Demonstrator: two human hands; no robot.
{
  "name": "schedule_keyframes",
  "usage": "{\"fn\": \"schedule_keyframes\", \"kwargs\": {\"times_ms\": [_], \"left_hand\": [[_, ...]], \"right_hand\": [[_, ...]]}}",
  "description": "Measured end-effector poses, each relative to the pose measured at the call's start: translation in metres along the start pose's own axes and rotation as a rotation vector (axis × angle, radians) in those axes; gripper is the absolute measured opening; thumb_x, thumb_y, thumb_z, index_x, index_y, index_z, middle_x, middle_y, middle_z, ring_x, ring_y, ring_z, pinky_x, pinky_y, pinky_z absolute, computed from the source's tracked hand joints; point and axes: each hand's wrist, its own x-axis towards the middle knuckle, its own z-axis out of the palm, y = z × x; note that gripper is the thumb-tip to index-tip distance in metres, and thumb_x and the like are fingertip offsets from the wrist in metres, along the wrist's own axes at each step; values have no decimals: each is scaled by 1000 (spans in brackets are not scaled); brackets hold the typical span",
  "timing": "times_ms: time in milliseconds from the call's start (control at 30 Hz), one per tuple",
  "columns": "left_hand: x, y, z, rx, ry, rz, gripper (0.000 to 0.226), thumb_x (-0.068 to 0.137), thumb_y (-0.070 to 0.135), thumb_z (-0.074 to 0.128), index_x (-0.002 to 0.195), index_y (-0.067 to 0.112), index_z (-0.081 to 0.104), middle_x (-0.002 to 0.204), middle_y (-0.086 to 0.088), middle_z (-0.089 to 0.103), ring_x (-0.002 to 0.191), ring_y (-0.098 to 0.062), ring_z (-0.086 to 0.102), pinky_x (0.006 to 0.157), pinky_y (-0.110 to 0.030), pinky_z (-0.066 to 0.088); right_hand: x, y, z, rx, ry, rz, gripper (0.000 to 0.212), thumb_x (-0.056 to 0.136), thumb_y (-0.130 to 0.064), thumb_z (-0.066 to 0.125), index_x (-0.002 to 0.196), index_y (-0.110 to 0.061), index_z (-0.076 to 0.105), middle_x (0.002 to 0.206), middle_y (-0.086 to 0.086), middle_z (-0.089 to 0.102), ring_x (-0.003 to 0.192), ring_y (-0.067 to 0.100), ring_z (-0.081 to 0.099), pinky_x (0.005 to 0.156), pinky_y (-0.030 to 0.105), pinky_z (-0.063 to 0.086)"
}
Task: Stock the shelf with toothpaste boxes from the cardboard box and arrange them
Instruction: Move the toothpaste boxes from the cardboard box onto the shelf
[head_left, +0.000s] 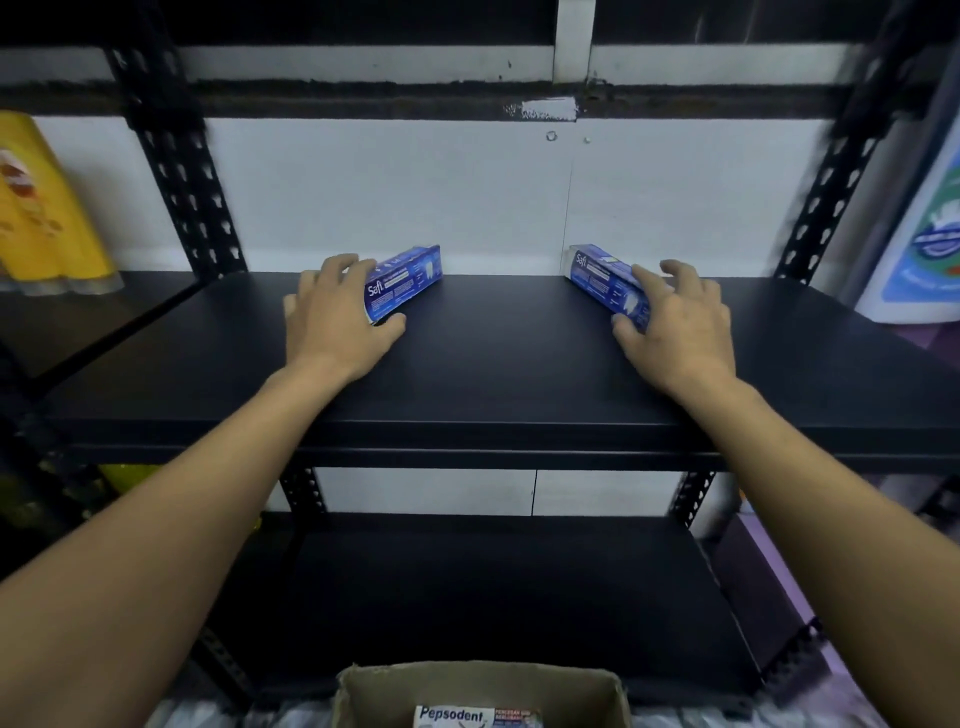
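Two blue Safi toothpaste boxes lie on the black upper shelf (493, 364), each angled toward the back wall. My left hand (332, 317) grips the near end of the left toothpaste box (410, 278), thumb on its front side. My right hand (675, 322) holds the near end of the right toothpaste box (597, 278), fingers spread over its top. Both boxes rest on the shelf surface. At the bottom edge stands the open cardboard box (478, 686), with a white Pepsodent toothpaste box (467, 717) inside.
A black lower shelf (493, 597) sits beneath. Black perforated uprights (182, 176) frame the bay. Yellow packets (47, 218) stand on the neighbouring shelf at left. A white bottle with a blue-green label (924, 244) stands at right.
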Motion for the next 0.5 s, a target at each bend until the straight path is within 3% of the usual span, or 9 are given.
{"fn": "schedule_keyframes", "kwargs": {"times_ms": [133,333,500], "left_hand": [[-34,16,-20,5,49,85,65,81,55,65,138,26,52,152,3,39,138,-23,31,109,-44,21],[-117,44,-42,-120,86,280,49,83,52,62,127,29,59,140,12,51,128,-14,43,100,-34,25],[-186,45,-34,-163,83,369,41,87,44,64,122,23,64,130,10,58,121,-15,49,98,-36,34]], "right_hand": [[-38,-28,-10,46,22,-132,62,89,-49,55,144,-23,43,151,8,36,131,35,34,107,47,31],[-112,-67,-22,130,55,-306,60,89,-48,55,143,-24,45,150,3,39,132,28,36,107,43,32],[-186,-72,-2,265,62,-382,45,90,-38,60,132,-20,59,140,1,49,129,25,41,106,39,35]]}}
